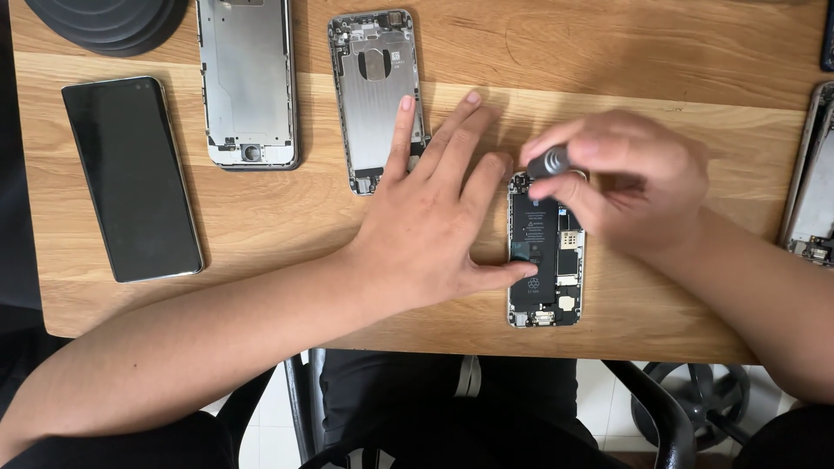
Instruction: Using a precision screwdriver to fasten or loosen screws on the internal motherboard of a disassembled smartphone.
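Observation:
An opened phone (546,287) with its black battery and small parts showing lies on the wooden table (608,69) near the front edge. My left hand (434,217) lies flat beside it, fingers spread, with the thumb pressing on the phone's left edge. My right hand (625,178) hovers over the phone's top end, pinching the dark round handle of a small screwdriver (549,162) held upright over the phone.
An empty grey phone housing (375,95) lies just beyond my left fingertips. Another metal frame (248,82) and a black-screened phone (132,178) lie to the left. A dark round object (109,22) sits at the far left corner; another opened device (812,182) lies at the right edge.

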